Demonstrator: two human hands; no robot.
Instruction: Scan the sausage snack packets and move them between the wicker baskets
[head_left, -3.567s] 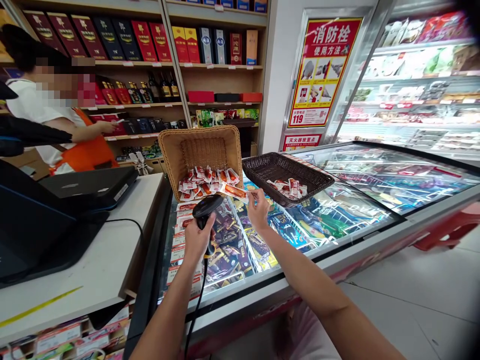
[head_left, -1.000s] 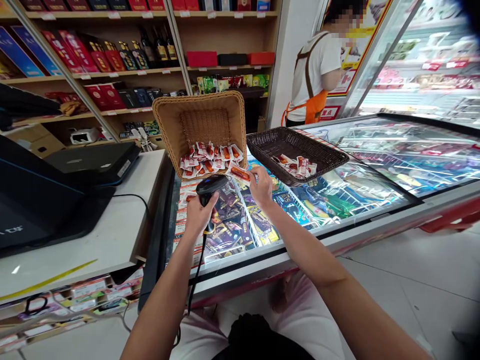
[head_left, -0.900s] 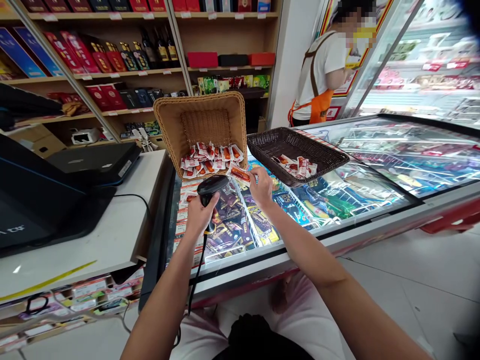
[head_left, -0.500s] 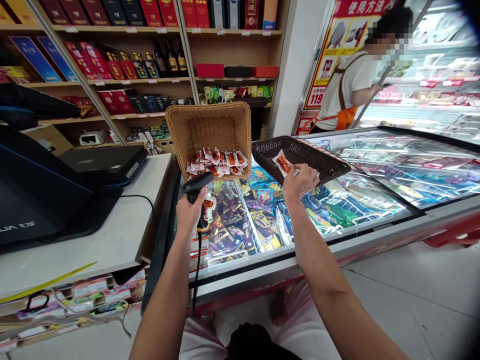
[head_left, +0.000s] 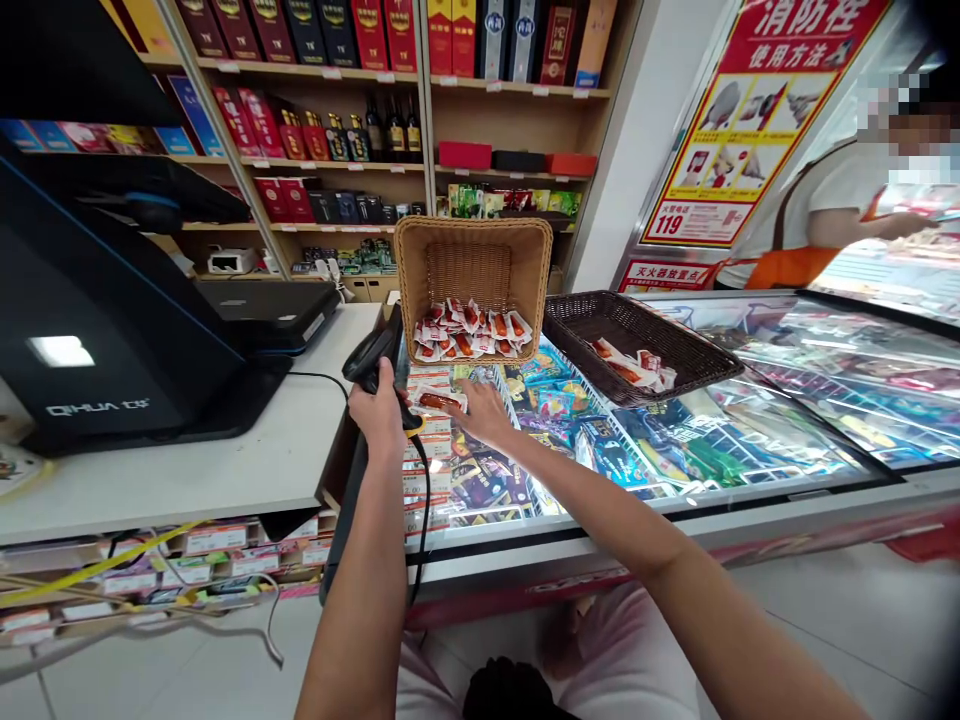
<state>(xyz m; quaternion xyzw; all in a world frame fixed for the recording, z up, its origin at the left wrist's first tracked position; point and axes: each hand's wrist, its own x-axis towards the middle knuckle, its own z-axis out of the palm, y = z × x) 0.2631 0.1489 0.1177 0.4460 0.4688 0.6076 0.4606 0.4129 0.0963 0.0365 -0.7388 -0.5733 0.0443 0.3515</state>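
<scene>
My left hand [head_left: 379, 410] is wrapped round a black handheld barcode scanner [head_left: 373, 365], whose cable hangs down over the freezer's front edge. Just right of it, my right hand [head_left: 484, 412] has its fingers closed at the right end of a wrapped sausage [head_left: 439, 400]. The sausage's left end comes close to the scanner handle; whether my left fingers touch it, I cannot tell. Beyond my hands, a light wicker basket [head_left: 474, 232] is tilted towards me with many wrapped sausages [head_left: 469, 330] inside. Several more sausage packets [head_left: 636, 368] lie in a dark, shallow wicker basket [head_left: 577, 325] to the right.
Both baskets rest on a glass-topped chest freezer [head_left: 675, 440] full of packaged goods. At left, a counter [head_left: 225, 450] carries a black checkout terminal [head_left: 112, 330]. Shelves [head_left: 322, 160] of boxes and bottles stand behind. A person in an orange apron [head_left: 795, 268] is at right.
My right hand has moved left from the dark basket, where the packet it held now lies, to the sausage beside the scanner. The view has swung, shifting everything rightwards.
</scene>
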